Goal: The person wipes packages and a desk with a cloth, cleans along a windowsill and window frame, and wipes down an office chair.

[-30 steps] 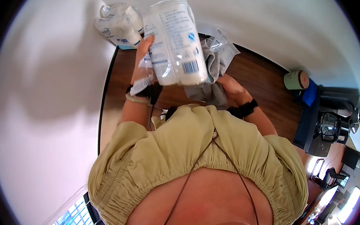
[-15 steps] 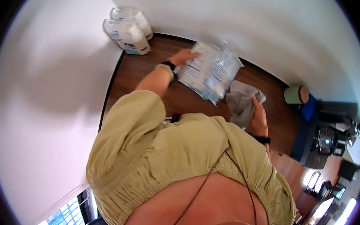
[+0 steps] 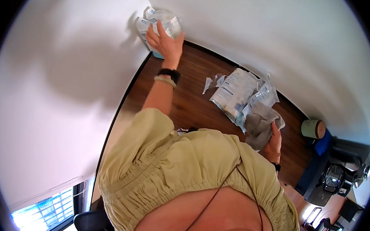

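Just beyond my wide-spread left hand [image 3: 167,46], the nearer one, plastic packs [image 3: 143,25] stand upright, contact unclear; my right hand [image 3: 275,142] clutches grey cloth [image 3: 260,125].

Rag [image 3: 259,127] is matt, kinda fuzzy-looking cloth, pack [image 3: 236,91] is glossy crinkly plastic, counter [image 3: 190,103] looks like smooth wood.

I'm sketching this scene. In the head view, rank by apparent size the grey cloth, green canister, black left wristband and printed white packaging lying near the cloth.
Largest to smallest:
1. Printed white packaging
2. Grey cloth
3. Green canister
4. Black left wristband
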Available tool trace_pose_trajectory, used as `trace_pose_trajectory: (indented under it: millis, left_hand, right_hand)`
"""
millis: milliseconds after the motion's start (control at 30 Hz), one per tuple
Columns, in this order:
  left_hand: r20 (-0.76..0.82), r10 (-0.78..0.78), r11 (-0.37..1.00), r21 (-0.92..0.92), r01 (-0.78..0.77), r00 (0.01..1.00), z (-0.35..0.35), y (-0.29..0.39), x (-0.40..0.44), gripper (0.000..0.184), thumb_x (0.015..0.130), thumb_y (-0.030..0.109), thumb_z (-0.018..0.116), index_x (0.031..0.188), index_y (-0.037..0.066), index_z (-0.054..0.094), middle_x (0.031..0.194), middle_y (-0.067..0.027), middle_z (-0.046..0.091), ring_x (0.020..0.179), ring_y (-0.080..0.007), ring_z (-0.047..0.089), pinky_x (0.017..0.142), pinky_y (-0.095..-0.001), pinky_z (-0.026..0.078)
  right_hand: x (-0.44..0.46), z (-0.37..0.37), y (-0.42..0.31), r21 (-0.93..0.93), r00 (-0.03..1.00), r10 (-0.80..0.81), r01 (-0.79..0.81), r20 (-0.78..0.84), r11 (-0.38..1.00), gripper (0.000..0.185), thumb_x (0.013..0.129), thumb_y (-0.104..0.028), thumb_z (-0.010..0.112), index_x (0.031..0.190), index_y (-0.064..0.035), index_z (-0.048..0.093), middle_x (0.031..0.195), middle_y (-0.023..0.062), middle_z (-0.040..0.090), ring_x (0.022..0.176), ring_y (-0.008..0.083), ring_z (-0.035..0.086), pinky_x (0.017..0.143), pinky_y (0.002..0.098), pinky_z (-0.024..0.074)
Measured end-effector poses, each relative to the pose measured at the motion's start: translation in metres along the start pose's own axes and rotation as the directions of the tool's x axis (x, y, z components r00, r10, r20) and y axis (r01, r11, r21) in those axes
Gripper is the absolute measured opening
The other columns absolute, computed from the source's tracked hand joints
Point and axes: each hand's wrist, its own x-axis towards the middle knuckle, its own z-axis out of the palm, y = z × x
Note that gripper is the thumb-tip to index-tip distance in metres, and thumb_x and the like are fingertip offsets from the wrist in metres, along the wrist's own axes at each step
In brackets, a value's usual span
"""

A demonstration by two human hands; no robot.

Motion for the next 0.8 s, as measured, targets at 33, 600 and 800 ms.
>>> trace_pose_trajectory:
  millis: [33, 600, 800]
  left_hand:
    - [0.034, -0.001, 0.998, 0.059, -0.001, 0.999, 0.005, -0.008, 0.008, 0.084, 0.062, 0.03, 0.083, 0.131, 0.005, 0.043, 0.14, -0.0237, 0.028, 0.129, -0.0475, 0.018, 0.102, -0.0599, 0.022]
    - [-0.296, -0.602, 0.766, -0.474, 0.433, 0.742, -0.027, -0.093, -0.048, 0.053, 0.071, 0.015, 0.08, 0.115, 0.001, 0.056, 0.135, -0.0213, 0.039, 0.121, -0.0368, 0.043, 0.092, -0.0486, 0.046]
    - [0.008, -0.94, 0.204, -0.788, 0.581, 0.341, -0.071, -0.126, -0.062, 0.05, 0.08, 0.004, 0.07, 0.125, -0.001, 0.048, 0.12, -0.0172, 0.058, 0.097, -0.0308, 0.062, 0.078, -0.04, 0.057]
  right_hand:
    - [0.005, 0.004, -0.001, -0.007, 1.0, 0.028, -0.028, 0.014, 1.0, 0.038, 0.096, -0.022, 0.047, 0.127, 0.0001, 0.049, 0.123, 0.0111, 0.057, 0.11, 0.0248, 0.057, 0.095, 0.0369, 0.045]
    - [0.013, 0.003, 0.008, -0.184, 0.995, -0.102, 0.1, 0.002, 0.978, 0.039, 0.096, -0.023, 0.047, 0.13, -0.0026, 0.045, 0.123, 0.0113, 0.055, 0.112, 0.0256, 0.054, 0.098, 0.0392, 0.0424]
    - [0.031, 0.014, 0.011, -0.16, 0.999, -0.029, 0.032, 0.016, 0.987, 0.04, 0.097, -0.023, 0.046, 0.132, -0.0029, 0.043, 0.128, 0.0124, 0.054, 0.116, 0.0274, 0.052, 0.101, 0.0404, 0.0403]
